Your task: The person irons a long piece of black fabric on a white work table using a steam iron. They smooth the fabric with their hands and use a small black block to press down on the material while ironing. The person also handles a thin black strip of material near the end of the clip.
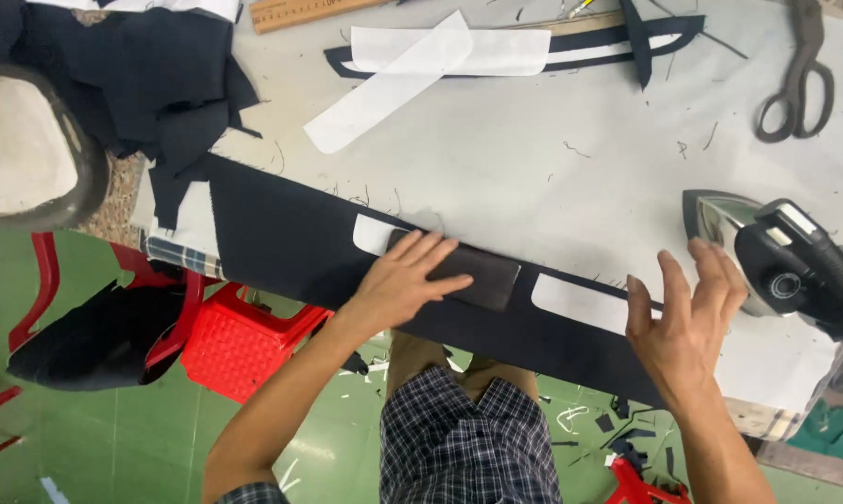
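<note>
We see a long strip of dark cloth [328,247] lying along the near edge of the table [533,159], a white paper pattern piece [580,301] under a dark flat block [473,273] on top of it. The left hand [404,277] lies flat, fingers spread, on the block, apparently to keep the layers from slipping. The right hand [687,322] is open and upright, gripping nothing, just beside the steam iron [776,261] (shears [799,79] lie well apart).
</note>
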